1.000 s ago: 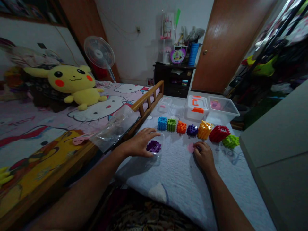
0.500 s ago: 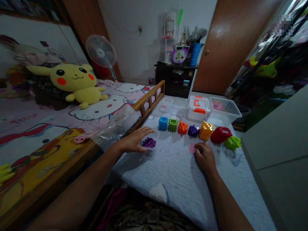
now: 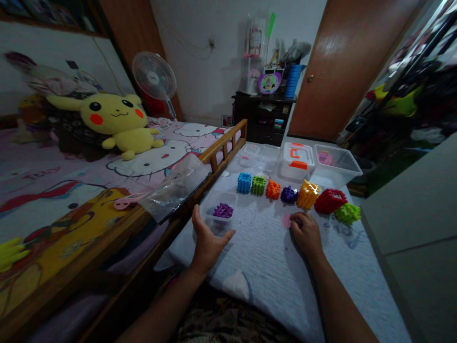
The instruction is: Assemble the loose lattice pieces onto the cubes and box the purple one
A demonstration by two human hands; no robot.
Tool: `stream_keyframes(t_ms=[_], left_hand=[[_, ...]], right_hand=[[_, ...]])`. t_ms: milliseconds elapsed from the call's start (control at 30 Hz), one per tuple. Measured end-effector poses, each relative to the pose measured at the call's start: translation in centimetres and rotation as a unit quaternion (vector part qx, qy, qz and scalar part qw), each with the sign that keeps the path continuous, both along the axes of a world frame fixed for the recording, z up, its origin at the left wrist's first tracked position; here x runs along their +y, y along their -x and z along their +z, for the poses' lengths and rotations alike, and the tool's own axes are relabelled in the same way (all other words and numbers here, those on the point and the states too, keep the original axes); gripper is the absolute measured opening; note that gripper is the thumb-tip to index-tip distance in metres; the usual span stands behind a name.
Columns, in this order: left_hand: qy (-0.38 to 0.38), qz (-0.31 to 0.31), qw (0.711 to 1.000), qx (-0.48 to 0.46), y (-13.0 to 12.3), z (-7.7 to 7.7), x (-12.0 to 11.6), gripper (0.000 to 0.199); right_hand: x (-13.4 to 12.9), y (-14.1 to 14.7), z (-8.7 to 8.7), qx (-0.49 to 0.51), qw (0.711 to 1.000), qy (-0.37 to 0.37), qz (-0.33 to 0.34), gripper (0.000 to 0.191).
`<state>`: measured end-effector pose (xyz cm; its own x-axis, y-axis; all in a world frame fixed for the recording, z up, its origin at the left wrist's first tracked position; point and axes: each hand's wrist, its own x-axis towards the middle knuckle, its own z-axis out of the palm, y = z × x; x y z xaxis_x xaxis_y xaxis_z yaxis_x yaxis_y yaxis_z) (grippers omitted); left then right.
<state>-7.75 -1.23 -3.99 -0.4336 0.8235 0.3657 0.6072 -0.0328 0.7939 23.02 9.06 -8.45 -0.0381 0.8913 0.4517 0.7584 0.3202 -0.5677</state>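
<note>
A purple plastic block [image 3: 223, 210] is lying inside a clear plastic tub [image 3: 220, 194] on a quilted pale mat [image 3: 257, 271], and the left hand [image 3: 207, 245] is held just in front of the tub, its fingers released and spread. The fingers of the right hand [image 3: 305, 233] are clenched on a small dark item [image 3: 297, 222] beside a pink disc [image 3: 286, 220]. A row of coloured plastic blocks [image 3: 273, 189] is set out on the mat beyond the right hand, with clear plastic boxes [image 3: 337, 159] behind it.

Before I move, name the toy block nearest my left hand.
The purple block in the clear tub by the left hand; the other purple block sits farther off in the row.
</note>
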Motion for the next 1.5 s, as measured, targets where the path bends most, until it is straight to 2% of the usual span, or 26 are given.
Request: stream_keyframes(t_ms=[100, 333, 433, 600, 933, 1133, 1233, 1300, 1367, 1433, 1500], left_hand=[[0.001, 0.015, 0.999, -0.029, -0.8, -0.7, 0.7, 0.123], [-0.030, 0.044, 0.998, -0.030, -0.8, -0.5, 2.7, 0.117], [-0.038, 0.039, 0.998, -0.042, -0.7, -0.6, 3.1, 0.114], [-0.053, 0.002, 0.997, -0.049, 0.5, -0.5, 4.0, 0.113], [-0.077, 0.004, 0.997, -0.031, 3.2, -0.8, 6.8, 0.109], [-0.066, -0.013, 0.997, -0.024, 3.5, -1.3, 7.0, 0.106], [-0.069, -0.002, 0.998, 0.001, 3.5, -1.4, 6.7, 0.107], [-0.078, 0.019, 0.996, 0.039, 3.4, -1.0, 6.2, 0.109], [-0.101, 0.035, 0.990, 0.089, 3.1, 0.1, 5.5, 0.109], [-0.135, 0.035, 0.980, 0.143, 2.8, 1.9, 4.9, 0.105], [-0.152, 0.017, 0.970, 0.188, 2.4, 4.4, 4.9, 0.089]], right_hand=[[0.0, 0.0, 0.0, 0.003, 1.000, -0.001, 0.002, 0.021], [0.1, -0.2, -0.1, 0.010, 1.000, 0.000, 0.007, 0.020], [0.2, -0.2, -0.2, 0.012, 1.000, -0.001, 0.007, 0.019], [0.1, -0.2, -0.2, 0.011, 1.000, 0.004, 0.006, 0.020], [0.1, -0.1, -0.1, 0.010, 1.000, 0.001, 0.000, 0.019], [0.0, -0.2, -0.2, 0.008, 1.000, 0.008, 0.003, 0.018], [-0.1, -0.1, -0.2, 0.007, 1.000, 0.006, 0.005, 0.019], [-0.1, -0.1, -0.1, 0.003, 1.000, 0.003, 0.005, 0.019], [-0.2, 0.0, -0.1, -0.006, 1.000, -0.002, 0.005, 0.018], [-0.4, 0.2, 0.0, -0.014, 1.000, -0.007, 0.006, 0.018], [-0.6, 0.3, 0.0, -0.017, 1.000, -0.014, 0.008, 0.017]])
